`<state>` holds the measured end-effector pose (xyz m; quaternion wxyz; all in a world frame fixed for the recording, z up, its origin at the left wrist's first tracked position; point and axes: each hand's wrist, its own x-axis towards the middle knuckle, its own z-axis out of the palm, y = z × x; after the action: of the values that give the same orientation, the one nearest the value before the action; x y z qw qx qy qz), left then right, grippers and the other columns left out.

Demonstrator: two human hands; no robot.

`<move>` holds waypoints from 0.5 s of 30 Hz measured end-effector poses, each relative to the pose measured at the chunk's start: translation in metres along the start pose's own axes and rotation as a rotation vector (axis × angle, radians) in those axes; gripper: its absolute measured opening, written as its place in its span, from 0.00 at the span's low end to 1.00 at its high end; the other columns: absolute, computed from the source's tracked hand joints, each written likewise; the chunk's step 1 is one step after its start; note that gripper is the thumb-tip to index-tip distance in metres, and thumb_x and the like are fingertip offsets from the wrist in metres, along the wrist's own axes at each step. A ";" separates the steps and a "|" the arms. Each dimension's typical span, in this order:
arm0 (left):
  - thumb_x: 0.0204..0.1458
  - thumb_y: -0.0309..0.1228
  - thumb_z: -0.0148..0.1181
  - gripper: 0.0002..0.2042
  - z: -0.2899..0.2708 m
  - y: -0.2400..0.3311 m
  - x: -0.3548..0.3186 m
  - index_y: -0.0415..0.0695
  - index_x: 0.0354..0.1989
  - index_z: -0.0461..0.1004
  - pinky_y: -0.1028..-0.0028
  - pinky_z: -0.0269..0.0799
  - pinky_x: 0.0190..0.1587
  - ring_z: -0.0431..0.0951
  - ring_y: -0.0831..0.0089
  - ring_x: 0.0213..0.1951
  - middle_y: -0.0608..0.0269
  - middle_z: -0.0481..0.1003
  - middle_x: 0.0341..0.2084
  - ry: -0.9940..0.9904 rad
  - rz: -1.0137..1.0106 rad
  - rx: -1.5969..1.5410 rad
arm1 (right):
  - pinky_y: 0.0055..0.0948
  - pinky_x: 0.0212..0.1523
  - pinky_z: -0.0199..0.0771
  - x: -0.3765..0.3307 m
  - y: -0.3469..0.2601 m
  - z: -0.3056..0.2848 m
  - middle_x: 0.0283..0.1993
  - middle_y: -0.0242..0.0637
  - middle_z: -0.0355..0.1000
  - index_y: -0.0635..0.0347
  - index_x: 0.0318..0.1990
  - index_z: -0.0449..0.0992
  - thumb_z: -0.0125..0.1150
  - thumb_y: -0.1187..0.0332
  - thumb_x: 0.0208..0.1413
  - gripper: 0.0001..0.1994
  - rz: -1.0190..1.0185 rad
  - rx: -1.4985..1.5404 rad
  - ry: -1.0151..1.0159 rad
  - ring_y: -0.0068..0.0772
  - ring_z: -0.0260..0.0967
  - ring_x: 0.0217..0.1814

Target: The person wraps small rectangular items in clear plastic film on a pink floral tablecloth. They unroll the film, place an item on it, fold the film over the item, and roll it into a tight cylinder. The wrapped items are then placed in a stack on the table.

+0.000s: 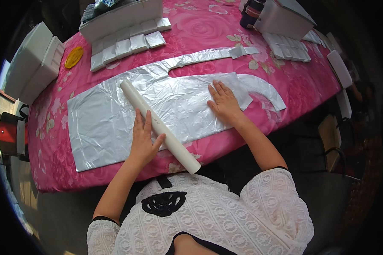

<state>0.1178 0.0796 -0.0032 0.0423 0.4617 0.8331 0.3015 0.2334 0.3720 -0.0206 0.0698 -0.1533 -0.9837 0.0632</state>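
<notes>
A thin, silvery plastic apron [102,114] lies spread over the table, its loop strap [200,56] reaching to the far right and a curved tie [268,89] hanging out at the right. Slantwise across it rests a long white tube [168,138], its near end jutting past the table edge toward my body. My left hand [144,138] lies against the tube's left side, fingers stretched out and touching it, not wrapped round. Flat on the apron's right part, my right hand [224,102] presses with fingers extended and holds nothing.
Rows of folded silvery packets [123,47] lie before a white box [123,19] at the back left. More packets [287,47], a dark bottle [252,13] and another white box [281,19] stand back right. A yellow disc [74,57] lies on the pink flowered tablecloth [195,25].
</notes>
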 end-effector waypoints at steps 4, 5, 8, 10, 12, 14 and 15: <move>0.48 0.38 0.56 0.37 0.002 0.002 0.005 0.43 0.64 0.43 0.59 0.42 0.63 0.40 0.44 0.64 0.39 0.33 0.63 0.006 0.031 -0.032 | 0.41 0.65 0.41 -0.005 0.095 -0.012 0.66 0.47 0.46 0.59 0.61 0.54 0.40 0.54 0.57 0.28 0.310 -0.070 0.026 0.46 0.41 0.68; 0.48 0.38 0.56 0.37 0.003 0.002 0.008 0.43 0.64 0.45 0.59 0.42 0.62 0.41 0.44 0.64 0.39 0.33 0.63 0.002 0.046 -0.048 | 0.42 0.64 0.42 -0.013 0.115 -0.013 0.65 0.48 0.47 0.60 0.61 0.55 0.40 0.54 0.57 0.27 0.363 -0.098 0.062 0.47 0.43 0.68; 0.46 0.38 0.58 0.36 -0.001 0.008 0.016 0.43 0.63 0.49 0.59 0.44 0.62 0.42 0.44 0.63 0.39 0.36 0.63 -0.047 0.071 -0.063 | 0.40 0.61 0.51 -0.036 0.153 -0.013 0.60 0.49 0.57 0.62 0.55 0.64 0.49 0.59 0.54 0.23 0.344 -0.089 0.256 0.48 0.53 0.62; 0.44 0.37 0.58 0.35 -0.004 0.013 0.022 0.43 0.62 0.52 0.60 0.44 0.62 0.43 0.44 0.63 0.39 0.37 0.63 -0.083 0.090 -0.061 | 0.37 0.58 0.56 -0.049 0.151 -0.021 0.55 0.48 0.63 0.62 0.47 0.69 0.54 0.63 0.50 0.18 0.302 0.023 0.347 0.47 0.58 0.58; 0.43 0.37 0.59 0.34 -0.004 0.018 0.030 0.43 0.61 0.54 0.60 0.44 0.62 0.43 0.44 0.63 0.39 0.38 0.63 -0.113 0.126 -0.062 | 0.34 0.48 0.66 -0.058 0.143 -0.026 0.44 0.43 0.71 0.62 0.34 0.73 0.61 0.68 0.43 0.10 0.270 0.076 0.519 0.44 0.67 0.47; 0.43 0.36 0.58 0.34 0.000 0.021 0.039 0.43 0.60 0.55 0.60 0.44 0.62 0.42 0.45 0.64 0.40 0.38 0.63 -0.141 0.138 -0.009 | 0.34 0.41 0.68 -0.061 0.136 -0.034 0.39 0.41 0.72 0.62 0.32 0.72 0.61 0.68 0.43 0.09 0.375 0.150 0.484 0.44 0.69 0.41; 0.42 0.36 0.58 0.34 0.003 0.023 0.043 0.44 0.60 0.55 0.60 0.45 0.62 0.42 0.45 0.64 0.40 0.38 0.63 -0.156 0.144 0.016 | 0.34 0.38 0.69 -0.062 0.132 -0.042 0.36 0.40 0.72 0.62 0.31 0.71 0.61 0.68 0.42 0.09 0.427 0.187 0.465 0.44 0.70 0.38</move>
<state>0.1114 0.1244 0.0161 0.0815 0.5429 0.7944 0.2601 0.3367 0.4821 -0.0061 0.2913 -0.3595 -0.8769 0.1298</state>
